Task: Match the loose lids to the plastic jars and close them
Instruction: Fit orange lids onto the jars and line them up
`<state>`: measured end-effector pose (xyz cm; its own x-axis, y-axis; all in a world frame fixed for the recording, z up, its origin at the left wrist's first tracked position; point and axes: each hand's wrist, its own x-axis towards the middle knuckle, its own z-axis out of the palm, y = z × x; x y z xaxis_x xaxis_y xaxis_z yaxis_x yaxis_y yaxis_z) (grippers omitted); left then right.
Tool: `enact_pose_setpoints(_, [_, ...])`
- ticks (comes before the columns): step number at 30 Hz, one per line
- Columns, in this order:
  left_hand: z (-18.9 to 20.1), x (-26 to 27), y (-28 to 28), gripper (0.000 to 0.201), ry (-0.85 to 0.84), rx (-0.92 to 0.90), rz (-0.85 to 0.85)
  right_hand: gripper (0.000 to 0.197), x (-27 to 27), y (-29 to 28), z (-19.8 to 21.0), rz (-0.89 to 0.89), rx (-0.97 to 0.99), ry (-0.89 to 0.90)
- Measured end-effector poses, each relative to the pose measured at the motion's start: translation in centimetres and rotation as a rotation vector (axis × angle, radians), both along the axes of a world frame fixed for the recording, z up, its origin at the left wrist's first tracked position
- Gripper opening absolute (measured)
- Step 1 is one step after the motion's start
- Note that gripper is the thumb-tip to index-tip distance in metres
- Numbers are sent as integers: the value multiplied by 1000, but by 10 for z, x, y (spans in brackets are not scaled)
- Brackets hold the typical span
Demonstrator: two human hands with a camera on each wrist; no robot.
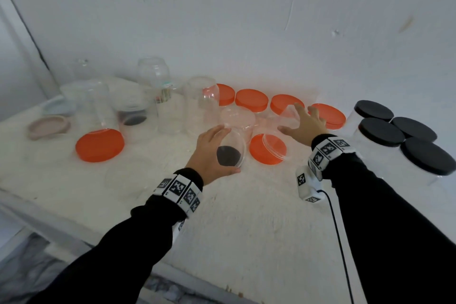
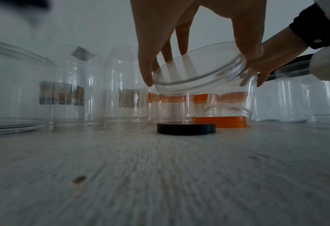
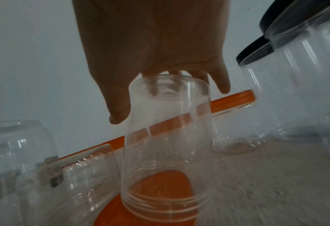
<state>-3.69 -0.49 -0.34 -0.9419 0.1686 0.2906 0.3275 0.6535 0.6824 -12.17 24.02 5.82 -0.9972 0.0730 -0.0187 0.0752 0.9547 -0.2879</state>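
1. Now left hand [image 1: 209, 150] grips one clear jar [image 1: 232, 148], tilted, lifted above one black lid [image 2: 186, 128] on the table [image 1: 246, 229].
2. Right hand [image 1: 304, 123] grasps the base of one upturned jar [image 3: 167, 152], mouth on an orange lid [image 1: 267, 149].
3. Six orange lids visible in the head view: two loose in front, four on the row behind.
4. Four black-lidded jars [image 1: 394, 136] far right.

A clear jar [image 2: 197, 73] hangs tilted in the left fingers [image 2: 146, 71], mouth toward the wrist, above a loose black lid [image 2: 186, 128] flat on the worktop [image 2: 160, 175]. Under the right fingers [image 3: 119, 110] a second clear jar [image 3: 168, 145] stands upside down, mouth on an orange lid [image 3: 160, 182]. Right of those fingers stand four jars closed with black lids [image 1: 381, 131]; beyond the fingertips, orange-lidded ones [image 1: 251, 100].
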Motion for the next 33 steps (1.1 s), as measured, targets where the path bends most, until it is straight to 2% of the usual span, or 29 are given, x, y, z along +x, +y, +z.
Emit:
enact_pose_setpoints(5, [-1,-1,0,94,-7,22,-2,75,1,1,1,8,-60,21])
enact_pose_setpoints(10, [0,-1,1,95,-8,22,-2,94,11,-2,8,52,-1,32])
enact_pose_setpoints(14, [2,0,1,93,-16,43,9,105,29,-7,11,102,-23,138])
enact_pose_setpoints(21, [3,1,0,91,16,89,14,94,69,-9,-3,177,-254,248])
enact_pose_setpoints(27, [4,3,0,90,65,103,32,93,95,-10,-15,220,-339,290])
enact_pose_setpoints(33, [5,3,0,88,93,95,48,90,109,-11,-19,153,-343,270])
